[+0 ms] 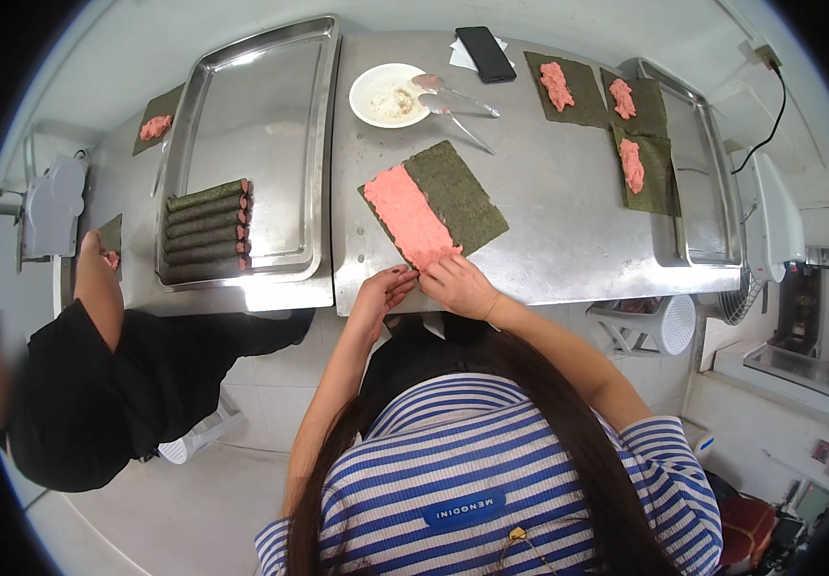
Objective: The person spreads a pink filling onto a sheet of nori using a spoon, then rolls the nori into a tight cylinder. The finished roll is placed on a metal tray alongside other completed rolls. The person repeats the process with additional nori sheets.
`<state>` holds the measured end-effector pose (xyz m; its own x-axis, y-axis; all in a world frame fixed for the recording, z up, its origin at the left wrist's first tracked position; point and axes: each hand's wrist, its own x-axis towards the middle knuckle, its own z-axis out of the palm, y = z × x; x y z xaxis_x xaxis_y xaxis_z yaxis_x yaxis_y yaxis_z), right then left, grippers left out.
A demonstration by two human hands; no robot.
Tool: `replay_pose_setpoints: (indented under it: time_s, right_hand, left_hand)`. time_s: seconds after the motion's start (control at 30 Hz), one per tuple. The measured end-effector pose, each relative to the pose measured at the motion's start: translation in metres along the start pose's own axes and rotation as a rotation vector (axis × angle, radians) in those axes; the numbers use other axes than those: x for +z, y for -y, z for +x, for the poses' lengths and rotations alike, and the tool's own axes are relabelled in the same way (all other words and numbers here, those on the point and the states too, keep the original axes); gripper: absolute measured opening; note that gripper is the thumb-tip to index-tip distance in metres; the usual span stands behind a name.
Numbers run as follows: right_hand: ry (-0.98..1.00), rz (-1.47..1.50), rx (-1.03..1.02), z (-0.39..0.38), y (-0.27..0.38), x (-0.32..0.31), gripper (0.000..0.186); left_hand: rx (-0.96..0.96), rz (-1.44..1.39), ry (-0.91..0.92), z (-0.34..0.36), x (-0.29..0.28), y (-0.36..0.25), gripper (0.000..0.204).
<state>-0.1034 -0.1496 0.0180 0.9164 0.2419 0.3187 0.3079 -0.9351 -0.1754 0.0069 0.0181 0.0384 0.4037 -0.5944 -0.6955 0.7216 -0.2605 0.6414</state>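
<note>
In front of me a dark green nori sheet (pixel 458 192) lies at a slant on the steel table. Pink paste (pixel 409 213) is spread flat in a broad band over its left half, reaching down to the near corner. At that corner my left hand (pixel 383 294) pinches the edge with its fingers pressed together. My right hand (pixel 461 286) is closed beside it, its fingertips on the near edge of the sheet and paste. The fingertips of the two hands almost meet, and they hide the corner itself.
A steel tray (pixel 251 106) at left holds several nori rolls (pixel 205 230). Beyond my sheet are a white bowl (pixel 388 96), two spoons (pixel 461 120) and a phone (pixel 485 54). Pasted nori sheets (pixel 647 173) lie at right beside another tray (pixel 707 206). A co-worker's arm (pixel 98 298) works at far left.
</note>
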Motion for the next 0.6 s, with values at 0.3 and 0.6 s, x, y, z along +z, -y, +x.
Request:
replay_pose_setpoints:
  time_s: [0.3,0.6]
  right_hand:
    - [-0.101,-0.035,0.167,0.008,0.009,-0.003,0.018]
    - [-0.267,0.236,0.528,0.009,0.008,-0.009,0.014]
  left_hand:
    - [-0.034,0.065,-0.043,0.011,0.005,-0.004,0.038]
    - [0.111,-0.087,-0.02,0.015,0.016,-0.007,0.034]
